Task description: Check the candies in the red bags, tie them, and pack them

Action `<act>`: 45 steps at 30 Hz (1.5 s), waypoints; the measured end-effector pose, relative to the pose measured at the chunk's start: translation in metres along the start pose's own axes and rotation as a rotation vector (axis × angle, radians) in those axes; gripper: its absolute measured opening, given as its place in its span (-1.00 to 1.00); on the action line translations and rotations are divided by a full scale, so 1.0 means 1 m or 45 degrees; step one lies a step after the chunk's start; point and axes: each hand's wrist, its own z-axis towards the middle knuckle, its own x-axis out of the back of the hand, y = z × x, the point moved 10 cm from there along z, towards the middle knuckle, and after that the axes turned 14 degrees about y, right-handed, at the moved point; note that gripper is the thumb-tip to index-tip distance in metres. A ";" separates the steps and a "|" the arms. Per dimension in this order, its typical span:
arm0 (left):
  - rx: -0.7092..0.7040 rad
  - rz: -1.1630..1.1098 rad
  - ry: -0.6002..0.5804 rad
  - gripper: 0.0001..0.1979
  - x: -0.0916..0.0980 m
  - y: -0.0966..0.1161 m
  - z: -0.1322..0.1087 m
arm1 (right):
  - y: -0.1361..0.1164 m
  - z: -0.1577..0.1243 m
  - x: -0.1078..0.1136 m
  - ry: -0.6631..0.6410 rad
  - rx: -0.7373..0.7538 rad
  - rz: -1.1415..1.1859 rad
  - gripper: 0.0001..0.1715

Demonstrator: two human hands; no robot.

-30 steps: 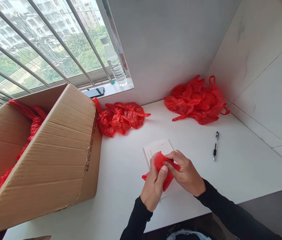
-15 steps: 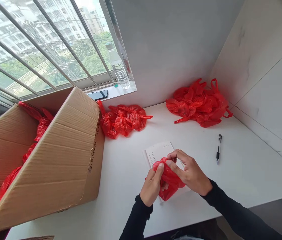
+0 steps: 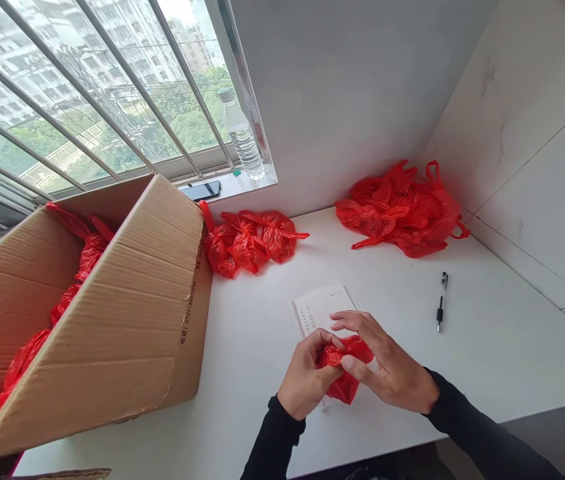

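A crumpled red plastic bag (image 3: 346,388) is gathered between my two hands, over a white notebook (image 3: 319,301) with printed or written marks. My left hand (image 3: 307,377) is closed round the bunched upper part of the bag. My right hand (image 3: 379,360) is beside it, thumb and fingers apart, with the thumb close to the bunched plastic. Whether that thumb touches the bag I cannot tell. The bag's contents are hidden.
At left stands a cardboard box (image 3: 127,320) with red bags (image 3: 92,257) inside. Several knotted red bags (image 3: 249,243) lie beside it. A pile of red bags (image 3: 407,210) sits at the back right, near a pen (image 3: 441,303). A bottle (image 3: 245,137) and phone (image 3: 202,191) rest on the sill.
My right hand has loosened its pinch on the bag and its fingers have spread. My left hand has shifted its grip round the bunched plastic, and the bag sits lower.
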 end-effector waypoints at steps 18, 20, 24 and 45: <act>-0.763 0.518 0.461 -0.71 0.019 0.016 -0.011 | 0.040 -0.009 -0.022 -0.179 -0.405 0.187 -0.64; -0.798 0.517 0.439 -0.74 0.019 0.018 -0.013 | 0.042 -0.009 -0.017 -0.144 -0.410 0.176 -0.68; -0.838 0.518 0.380 -0.67 0.023 0.022 -0.017 | 0.042 -0.007 -0.009 -0.065 -0.422 0.167 -0.71; -0.074 0.144 0.658 -0.47 0.079 -0.029 -0.014 | 0.049 -0.028 0.002 0.085 -0.520 0.268 -0.72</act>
